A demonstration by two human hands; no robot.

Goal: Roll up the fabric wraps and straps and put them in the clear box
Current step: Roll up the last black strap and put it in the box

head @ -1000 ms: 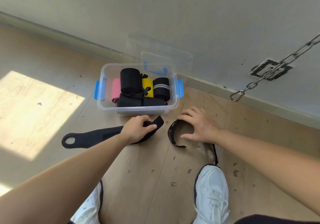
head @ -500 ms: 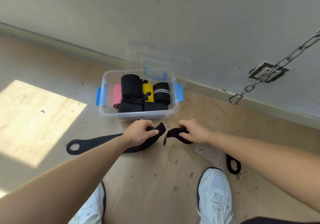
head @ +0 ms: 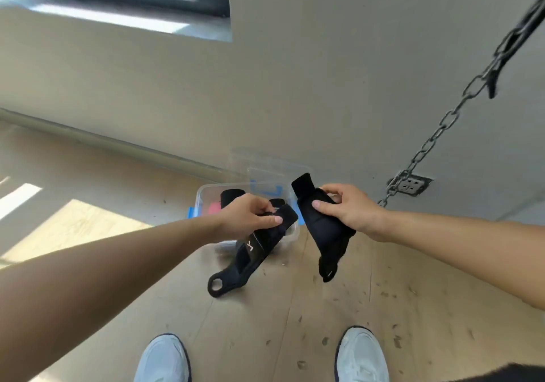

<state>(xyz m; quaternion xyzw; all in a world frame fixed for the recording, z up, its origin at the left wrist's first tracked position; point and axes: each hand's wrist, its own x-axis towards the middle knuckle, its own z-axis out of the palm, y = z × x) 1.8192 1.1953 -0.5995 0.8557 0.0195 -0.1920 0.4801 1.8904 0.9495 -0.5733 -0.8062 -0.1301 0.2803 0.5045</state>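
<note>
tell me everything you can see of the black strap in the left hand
The black strap is a long band of soft, padded-looking fabric, unrolled. The left hand grips its upper end, thumb on top, and it hangs slanting down and left in front of the clear box. Its lower end narrows to a rounded tab with a hole through it, and a small white mark sits near the middle. It hangs apart from the other strap held by the right hand.

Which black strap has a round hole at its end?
The left strap, gripped by the left hand: its hanging end has a round hole. The right strap, in the right hand, shows no hole.
</note>
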